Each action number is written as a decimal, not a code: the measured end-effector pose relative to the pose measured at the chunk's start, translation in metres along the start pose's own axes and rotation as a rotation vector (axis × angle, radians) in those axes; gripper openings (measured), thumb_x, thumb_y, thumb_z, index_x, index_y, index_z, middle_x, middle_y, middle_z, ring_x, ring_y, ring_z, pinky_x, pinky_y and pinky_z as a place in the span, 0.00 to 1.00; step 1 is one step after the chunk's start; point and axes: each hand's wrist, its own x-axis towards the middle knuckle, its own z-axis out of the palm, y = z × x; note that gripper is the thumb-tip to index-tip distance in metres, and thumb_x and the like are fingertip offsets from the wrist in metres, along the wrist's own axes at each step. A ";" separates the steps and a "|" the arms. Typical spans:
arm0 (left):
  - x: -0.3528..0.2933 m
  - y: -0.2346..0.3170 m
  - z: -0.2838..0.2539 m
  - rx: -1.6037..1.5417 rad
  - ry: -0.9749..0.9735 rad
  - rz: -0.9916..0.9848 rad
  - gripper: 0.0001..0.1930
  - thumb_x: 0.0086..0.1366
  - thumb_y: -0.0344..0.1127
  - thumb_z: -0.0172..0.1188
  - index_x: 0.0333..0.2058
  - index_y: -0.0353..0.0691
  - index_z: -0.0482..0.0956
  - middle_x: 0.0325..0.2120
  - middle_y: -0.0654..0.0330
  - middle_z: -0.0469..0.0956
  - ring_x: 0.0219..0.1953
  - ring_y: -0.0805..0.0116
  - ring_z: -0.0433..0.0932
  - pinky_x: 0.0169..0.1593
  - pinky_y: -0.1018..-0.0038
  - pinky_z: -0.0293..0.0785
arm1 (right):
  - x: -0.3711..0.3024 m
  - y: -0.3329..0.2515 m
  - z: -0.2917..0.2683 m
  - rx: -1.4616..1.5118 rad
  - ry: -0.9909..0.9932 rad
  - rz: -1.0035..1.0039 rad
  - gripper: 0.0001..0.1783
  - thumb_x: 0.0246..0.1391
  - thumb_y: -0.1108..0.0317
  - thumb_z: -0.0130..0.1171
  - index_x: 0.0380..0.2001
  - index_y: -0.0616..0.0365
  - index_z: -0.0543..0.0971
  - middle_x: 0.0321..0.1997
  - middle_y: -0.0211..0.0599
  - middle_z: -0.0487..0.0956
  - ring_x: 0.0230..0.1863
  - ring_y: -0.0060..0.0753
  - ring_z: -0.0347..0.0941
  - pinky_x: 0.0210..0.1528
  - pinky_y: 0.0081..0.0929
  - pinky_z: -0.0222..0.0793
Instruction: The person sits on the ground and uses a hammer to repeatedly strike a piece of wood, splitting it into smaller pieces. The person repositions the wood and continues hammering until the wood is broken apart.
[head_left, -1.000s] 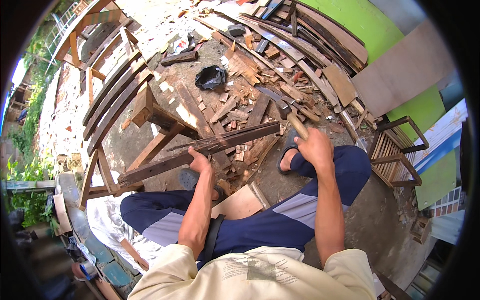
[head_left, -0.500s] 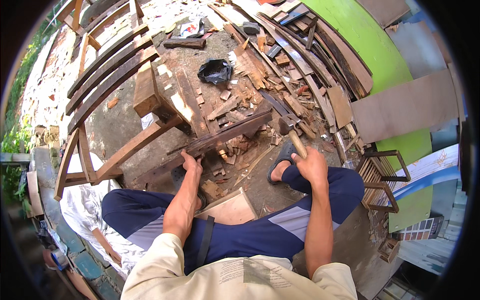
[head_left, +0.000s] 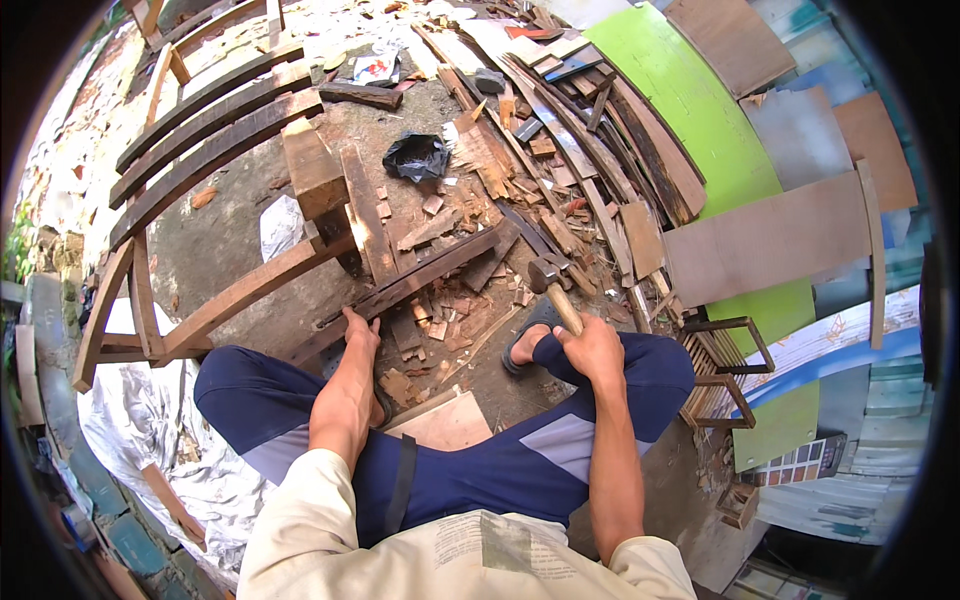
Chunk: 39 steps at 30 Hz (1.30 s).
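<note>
My left hand (head_left: 359, 330) is closed round the near end of a long dark wooden plank (head_left: 430, 277), which slants away to the right over wood scraps. In my right hand (head_left: 592, 352) is a hammer (head_left: 564, 305), gripped by its light wooden handle. Its metal head points away from me, near the plank's far end but apart from it. Between my legs lies a pale wooden board (head_left: 445, 422). A thick squared timber (head_left: 314, 175) stands beyond my left hand, beside the curved rail of a wooden frame.
A slatted wooden frame (head_left: 225, 160) stands at left, above white sheeting (head_left: 135, 420). Ahead are a black plastic bag (head_left: 417, 158) and scattered wood chips (head_left: 455, 325). Long boards (head_left: 600, 150) pile at far right by a green panel (head_left: 690, 100). A small wooden rack (head_left: 725, 365) is beside my right knee.
The view has swung a little to the right, so most things sit farther left. Both hands keep their grips; the hammer stays raised near the plank.
</note>
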 end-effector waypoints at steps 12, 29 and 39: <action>0.007 -0.007 0.001 0.100 0.006 -0.043 0.42 0.67 0.65 0.56 0.62 0.28 0.67 0.60 0.50 0.70 0.42 0.53 0.83 0.36 0.69 0.90 | 0.005 -0.015 0.099 0.632 -0.132 0.023 0.25 0.55 0.49 0.67 0.41 0.63 0.82 0.30 0.54 0.82 0.35 0.54 0.80 0.42 0.43 0.72; -0.064 0.026 -0.017 1.594 0.228 1.286 0.43 0.61 0.74 0.54 0.48 0.32 0.78 0.53 0.45 0.77 0.56 0.47 0.75 0.58 0.53 0.67 | 0.030 -0.008 0.133 0.681 -0.006 0.049 0.21 0.57 0.53 0.67 0.34 0.64 0.80 0.23 0.44 0.77 0.25 0.44 0.74 0.30 0.38 0.67; -0.036 0.114 -0.031 1.943 -0.061 0.824 0.59 0.49 0.81 0.58 0.62 0.30 0.65 0.58 0.38 0.72 0.59 0.42 0.74 0.60 0.54 0.72 | 0.055 -0.003 0.131 0.684 0.060 -0.042 0.21 0.59 0.54 0.64 0.37 0.67 0.79 0.23 0.44 0.77 0.23 0.39 0.75 0.29 0.36 0.68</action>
